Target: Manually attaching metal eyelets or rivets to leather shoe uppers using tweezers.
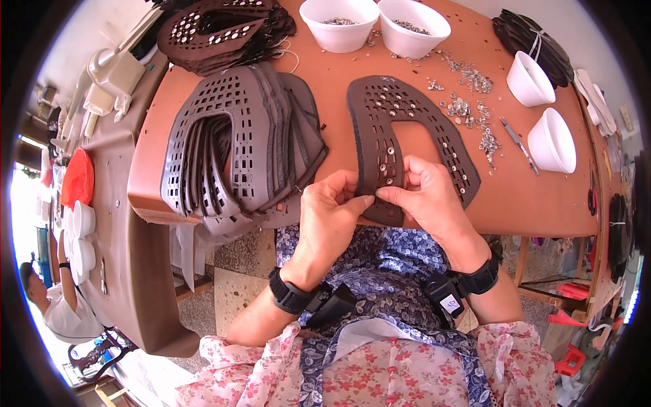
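A dark brown, U-shaped leather piece (365,132) with rows of rectangular slots lies in front of me at the table's near edge. Round metal snap studs (391,150) sit in several of its slots, on both legs and across the curved top. My left hand (327,216) pinches the lower end of the left leg from its outer side. From the inner side, my right hand (434,200) grips the same end, thumb on top. The two thumbtips nearly meet there. Whether a small stud is between them, I cannot make out.
A stack of similar slotted pieces (203,102) stands to the left; a studded pile (217,51) lies behind it. White tubs (339,27) of small metal parts stand at the back. Loose studs (461,112) and a pen-like tool (519,146) lie right. Another person (64,298) is at far left.
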### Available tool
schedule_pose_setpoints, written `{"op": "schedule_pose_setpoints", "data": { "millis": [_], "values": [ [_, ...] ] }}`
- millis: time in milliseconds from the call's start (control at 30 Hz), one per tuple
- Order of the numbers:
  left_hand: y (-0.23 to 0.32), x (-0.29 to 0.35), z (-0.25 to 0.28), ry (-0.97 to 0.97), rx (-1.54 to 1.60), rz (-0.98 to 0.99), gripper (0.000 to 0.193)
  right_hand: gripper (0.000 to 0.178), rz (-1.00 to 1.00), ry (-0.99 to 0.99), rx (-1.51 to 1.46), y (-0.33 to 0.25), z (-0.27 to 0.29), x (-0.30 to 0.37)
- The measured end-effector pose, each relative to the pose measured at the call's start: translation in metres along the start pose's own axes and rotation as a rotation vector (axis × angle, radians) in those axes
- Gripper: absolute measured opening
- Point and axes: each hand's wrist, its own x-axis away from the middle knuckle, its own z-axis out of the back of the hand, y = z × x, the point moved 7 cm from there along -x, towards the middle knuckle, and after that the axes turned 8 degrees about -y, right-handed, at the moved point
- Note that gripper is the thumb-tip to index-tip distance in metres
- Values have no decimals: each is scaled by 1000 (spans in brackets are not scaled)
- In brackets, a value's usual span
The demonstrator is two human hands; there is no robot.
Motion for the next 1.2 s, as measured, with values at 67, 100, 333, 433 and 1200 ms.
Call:
{"op": "schedule_pose_setpoints", "data": {
  "millis": [67, 100, 333, 433, 1200],
  "values": [
    [1, 0, 0, -46, 33, 11, 14, 19, 31, -8, -11, -11, 0, 1],
    [1, 0, 2, -43, 32, 9, 14, 18, -99, -44, -61, -13, -1, 3],
    [0, -3, 1, -103, 62, 69, 13, 11, -151, -134, -146, -3, 2, 5],
    [2, -3, -1, -103, 48, 79, 14, 10, -128, -91, -79, -4, 2, 5],
    [-3, -5, 1, -134, 10, 123, 15, 9, -121, -10, 37, -1, 6, 4]
  ]
}}
